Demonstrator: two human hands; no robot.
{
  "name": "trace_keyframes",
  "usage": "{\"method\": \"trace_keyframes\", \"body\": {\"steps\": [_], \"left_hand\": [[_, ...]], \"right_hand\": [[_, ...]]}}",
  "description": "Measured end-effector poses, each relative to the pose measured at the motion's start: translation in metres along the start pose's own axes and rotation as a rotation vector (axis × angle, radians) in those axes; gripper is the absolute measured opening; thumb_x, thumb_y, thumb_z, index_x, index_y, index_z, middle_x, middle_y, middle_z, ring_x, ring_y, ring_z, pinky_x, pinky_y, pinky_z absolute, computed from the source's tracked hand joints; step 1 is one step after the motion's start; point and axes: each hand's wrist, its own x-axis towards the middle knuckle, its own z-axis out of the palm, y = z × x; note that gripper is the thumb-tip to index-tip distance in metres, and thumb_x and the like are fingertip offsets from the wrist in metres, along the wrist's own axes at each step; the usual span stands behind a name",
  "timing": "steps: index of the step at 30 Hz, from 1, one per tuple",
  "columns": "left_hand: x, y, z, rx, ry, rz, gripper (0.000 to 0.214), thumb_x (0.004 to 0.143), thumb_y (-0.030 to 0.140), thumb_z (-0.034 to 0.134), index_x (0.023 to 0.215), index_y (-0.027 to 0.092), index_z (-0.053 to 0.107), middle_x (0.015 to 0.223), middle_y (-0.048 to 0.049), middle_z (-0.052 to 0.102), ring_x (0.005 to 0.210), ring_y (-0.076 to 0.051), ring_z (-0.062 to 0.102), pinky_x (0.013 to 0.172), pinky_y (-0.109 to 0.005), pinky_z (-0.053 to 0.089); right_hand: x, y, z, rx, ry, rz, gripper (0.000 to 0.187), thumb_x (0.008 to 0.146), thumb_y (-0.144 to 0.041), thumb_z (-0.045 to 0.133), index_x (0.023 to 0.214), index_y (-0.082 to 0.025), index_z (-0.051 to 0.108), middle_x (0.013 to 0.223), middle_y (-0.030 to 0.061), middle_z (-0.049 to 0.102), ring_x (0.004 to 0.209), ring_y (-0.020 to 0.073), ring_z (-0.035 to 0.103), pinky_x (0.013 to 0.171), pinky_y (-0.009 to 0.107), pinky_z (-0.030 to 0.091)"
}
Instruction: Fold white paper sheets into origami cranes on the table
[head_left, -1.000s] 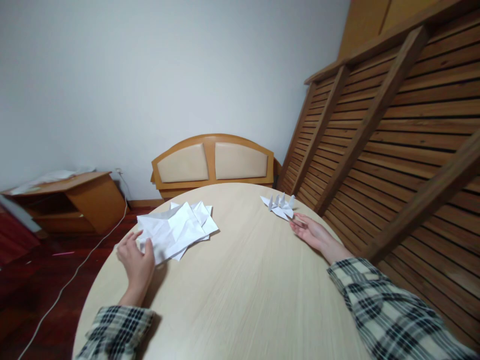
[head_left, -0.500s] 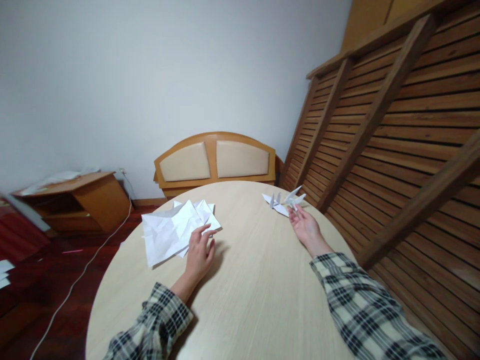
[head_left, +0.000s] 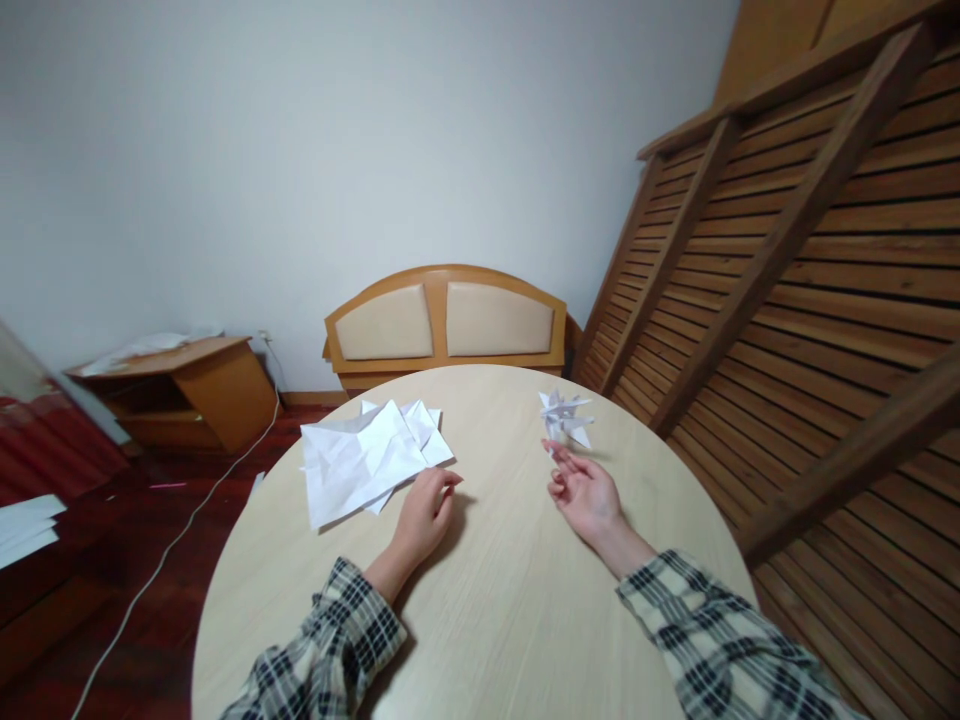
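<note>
My left hand [head_left: 426,515] rests on the table beside the near right edge of the crumpled white paper sheets [head_left: 356,465]. Its fingers are loosely bent, the thumb is a little apart, and I see nothing in it. On the right side my right hand [head_left: 589,497] is turned palm up, its fingers slightly curled and apart. Just beyond its fingertips stand folded white paper cranes [head_left: 566,418], clustered close together with pointed wings and tips. Whether a fingertip touches the nearest crane, I cannot tell.
The round pale wooden table [head_left: 495,580] carries the papers and cranes. Behind it stands a headboard [head_left: 442,290] with cream panels. A slatted wooden frame [head_left: 795,300] leans at the right. Left are a low wooden cabinet [head_left: 217,385] and a white cable [head_left: 172,545] on the floor.
My right hand has drawn back from the crane it was touching, toward me. The cranes now sit bunched closer together. My left hand's fingers have curled in more, off the paper.
</note>
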Motion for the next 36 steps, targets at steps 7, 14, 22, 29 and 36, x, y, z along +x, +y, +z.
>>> {"method": "trace_keyframes", "body": {"steps": [7, 14, 22, 29, 36], "left_hand": [[0.001, 0.003, 0.0, -0.052, -0.055, -0.135, 0.019, 0.09, 0.017, 0.045, 0.101, 0.018, 0.06, 0.097, -0.0083, 0.066, 0.092, -0.022, 0.061, 0.084, -0.04, 0.049], [0.007, 0.004, 0.002, -0.151, -0.106, -0.244, 0.022, 0.09, 0.037, 0.058, 0.101, 0.018, 0.059, 0.1, -0.01, 0.067, 0.095, -0.025, 0.063, 0.088, -0.044, 0.049], [0.011, 0.006, 0.003, -0.236, -0.212, -0.198, 0.038, 0.089, 0.037, 0.061, 0.121, 0.019, 0.053, 0.117, -0.0118, 0.065, 0.104, -0.025, 0.063, 0.095, -0.045, 0.048], [0.014, 0.007, 0.003, -0.162, -0.186, -0.216, 0.029, 0.088, 0.039, 0.06, 0.11, 0.019, 0.06, 0.103, -0.0096, 0.069, 0.091, -0.025, 0.063, 0.084, -0.041, 0.048], [0.019, 0.005, 0.004, -0.187, -0.157, -0.239, 0.021, 0.087, 0.038, 0.06, 0.097, 0.02, 0.064, 0.092, -0.0068, 0.07, 0.083, -0.023, 0.062, 0.076, -0.035, 0.046]], "right_hand": [[-0.002, 0.032, 0.0, -0.145, -0.227, 0.1, 0.021, 0.074, -0.021, 0.056, 0.084, -0.015, 0.073, 0.095, 0.0086, 0.076, 0.044, 0.008, 0.045, 0.043, 0.023, 0.034], [-0.014, 0.051, 0.006, -0.261, -0.317, 0.205, 0.024, 0.071, -0.027, 0.058, 0.081, -0.014, 0.076, 0.09, 0.008, 0.075, 0.041, 0.0073, 0.045, 0.04, 0.022, 0.026], [-0.012, 0.053, 0.006, -0.302, -0.323, 0.225, 0.028, 0.071, -0.03, 0.057, 0.082, -0.012, 0.076, 0.098, 0.0121, 0.075, 0.041, 0.0066, 0.046, 0.041, 0.022, 0.027], [-0.014, 0.052, 0.01, -0.321, -0.355, 0.243, 0.025, 0.071, -0.03, 0.059, 0.08, -0.014, 0.076, 0.093, 0.0112, 0.075, 0.043, 0.0074, 0.046, 0.041, 0.021, 0.03], [-0.012, 0.049, 0.013, -0.295, -0.344, 0.232, 0.026, 0.071, -0.03, 0.063, 0.089, -0.015, 0.074, 0.101, 0.0109, 0.074, 0.05, 0.0083, 0.055, 0.046, 0.02, 0.037]]}}
